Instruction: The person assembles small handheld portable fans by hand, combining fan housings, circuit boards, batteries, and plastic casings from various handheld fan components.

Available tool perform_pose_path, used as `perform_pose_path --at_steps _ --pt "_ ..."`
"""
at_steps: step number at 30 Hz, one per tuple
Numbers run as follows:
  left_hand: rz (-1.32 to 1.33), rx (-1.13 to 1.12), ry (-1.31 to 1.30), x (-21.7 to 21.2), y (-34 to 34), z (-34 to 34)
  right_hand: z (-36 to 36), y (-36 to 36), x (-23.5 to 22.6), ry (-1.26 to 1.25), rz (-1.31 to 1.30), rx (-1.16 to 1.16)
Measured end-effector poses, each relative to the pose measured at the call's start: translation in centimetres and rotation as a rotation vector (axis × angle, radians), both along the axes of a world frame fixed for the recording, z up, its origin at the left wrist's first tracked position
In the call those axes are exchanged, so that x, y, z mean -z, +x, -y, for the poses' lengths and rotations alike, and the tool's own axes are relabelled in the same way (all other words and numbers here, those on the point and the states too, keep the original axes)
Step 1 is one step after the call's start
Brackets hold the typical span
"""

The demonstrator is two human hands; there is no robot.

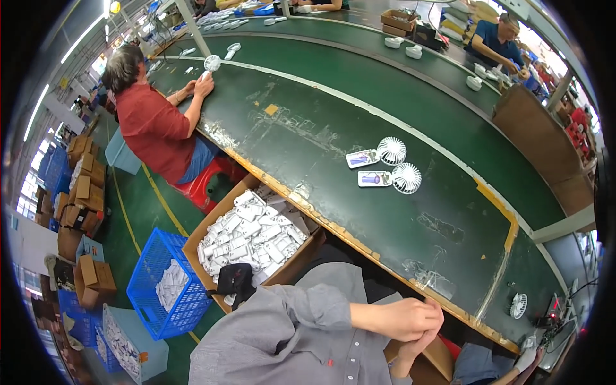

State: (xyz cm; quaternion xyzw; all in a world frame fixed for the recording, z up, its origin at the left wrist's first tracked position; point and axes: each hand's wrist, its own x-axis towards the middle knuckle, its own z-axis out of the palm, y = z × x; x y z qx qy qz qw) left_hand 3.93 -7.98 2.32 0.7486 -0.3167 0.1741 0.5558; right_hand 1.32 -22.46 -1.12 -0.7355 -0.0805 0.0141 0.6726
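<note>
My left hand (403, 321) is closed and pressed against my right hand (418, 342), just off the bench's near edge. The fingers overlap, and anything between them is hidden. Beyond them on the dark green bench (359, 212) lie two white handheld fans, one (392, 151) farther away and the other (406, 178) nearer. Their handles are open and show a purple cylinder inside. Neither hand touches a fan. A cardboard box (298, 263) heaped with white plastic casings (247, 234) stands beside my left arm, with a black cloth-like item (235, 282) at its near side.
A person in red (154, 122) sits at the left on a red stool (215, 183), holding a fan. Behind the bench runs a green conveyor (359, 80). A blue basket (160, 314) stands on the floor. Another fan (518, 305) and a gloved hand (526, 360) are at the right.
</note>
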Motion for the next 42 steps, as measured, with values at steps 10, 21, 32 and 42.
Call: perform_pose_path --at_steps 10,21,32,42 --pt "-0.187 -0.090 -0.248 -1.0 1.4 -3.3 0.4 -0.8 5.8 -0.001 -0.110 -0.414" --pt "-0.137 -0.936 0.461 5.7 10.9 -19.6 11.0 12.0 4.8 -0.531 0.280 0.484" --pt "-0.067 -1.018 0.806 9.6 10.1 -19.3 14.6 16.0 6.2 -1.234 0.728 0.237" --pt "-0.109 -0.804 0.688 9.2 11.5 -18.1 17.9 15.4 8.0 -1.132 0.550 0.194"
